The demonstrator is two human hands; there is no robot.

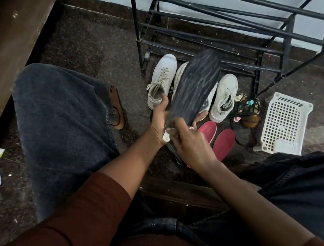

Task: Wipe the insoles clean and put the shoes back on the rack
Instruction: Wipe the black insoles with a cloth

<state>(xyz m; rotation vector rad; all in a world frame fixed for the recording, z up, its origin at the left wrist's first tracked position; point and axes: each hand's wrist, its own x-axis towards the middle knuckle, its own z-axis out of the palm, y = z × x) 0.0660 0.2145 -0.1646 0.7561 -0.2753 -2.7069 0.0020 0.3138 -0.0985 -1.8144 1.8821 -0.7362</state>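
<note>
Two hands are busy on one dark insole (197, 85), so this looks like the wiping step, not the putting-back part. The left hand (158, 118) grips the insole at its near end and holds it up off the floor, toe end pointing far toward the rack (237, 26). The right hand (193, 142) is right against it, fingers curled over a small white wipe (166, 137) pressed to the near end. It's a bit blurry, so probably mid-stroke.

On the floor just past the hands are two red insoles (207, 130), and beyond them white shoes (161, 80) lined up at the foot of the rack. A white basket (283, 121) sits to the right.

Guessing the next move is running the wipe up the length toward the toe while the left hand keeps it steady, since it'll flex if pushed hard. After that it has to go back in a shoe. No shoe is on the rack bars in view, so there's plenty left to do.
</note>
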